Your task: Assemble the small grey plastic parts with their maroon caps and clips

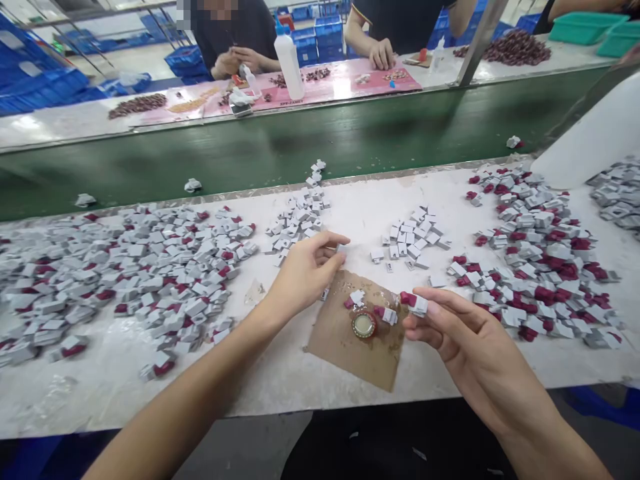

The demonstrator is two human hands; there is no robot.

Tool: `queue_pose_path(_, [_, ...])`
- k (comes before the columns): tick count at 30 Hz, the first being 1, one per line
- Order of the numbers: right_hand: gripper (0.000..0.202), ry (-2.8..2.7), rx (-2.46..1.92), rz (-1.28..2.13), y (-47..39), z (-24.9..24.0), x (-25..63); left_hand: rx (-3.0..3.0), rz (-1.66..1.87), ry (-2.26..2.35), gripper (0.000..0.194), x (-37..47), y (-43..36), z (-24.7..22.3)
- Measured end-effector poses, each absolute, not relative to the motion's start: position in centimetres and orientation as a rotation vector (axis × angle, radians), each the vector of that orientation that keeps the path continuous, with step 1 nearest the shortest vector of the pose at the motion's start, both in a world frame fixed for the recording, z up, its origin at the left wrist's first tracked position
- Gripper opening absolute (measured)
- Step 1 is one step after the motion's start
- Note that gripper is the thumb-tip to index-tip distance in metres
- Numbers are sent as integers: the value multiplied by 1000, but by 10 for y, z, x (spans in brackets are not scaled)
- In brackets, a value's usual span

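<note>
Between the thumb and fingers of my right hand [450, 327] is a small grey and dark red part [415, 304], held over the right edge of a brown sheet [340, 340]. My left hand [317, 267] is closed on a small grey piece [342, 249] beyond the sheet's upper left corner; the fingers hide much of it. On the sheet lie a round cap [364, 325] with pale contents, a grey and red part [387, 315] right beside it and another [355, 299] just above. Wet-looking spots mark the sheet.
Grey and red parts cover the table on the left [185, 267] and right [550, 267]. Smaller grey piles [413, 237] lie beyond my hands. A white container [595, 133] stands at right. Past the green belt [250, 157], two people work with small pieces near a white bottle [289, 67].
</note>
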State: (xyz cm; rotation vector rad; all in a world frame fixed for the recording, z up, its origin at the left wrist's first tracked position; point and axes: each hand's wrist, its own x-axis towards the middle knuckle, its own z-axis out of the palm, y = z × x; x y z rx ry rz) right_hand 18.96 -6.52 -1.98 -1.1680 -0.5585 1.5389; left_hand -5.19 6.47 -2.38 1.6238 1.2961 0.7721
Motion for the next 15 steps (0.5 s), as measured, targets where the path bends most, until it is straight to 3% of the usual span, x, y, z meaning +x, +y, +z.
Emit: queue_pose_path(15, [12,-849,-1186,1386,-68,-27,190,1349,897,1108,33,-48,74,-28])
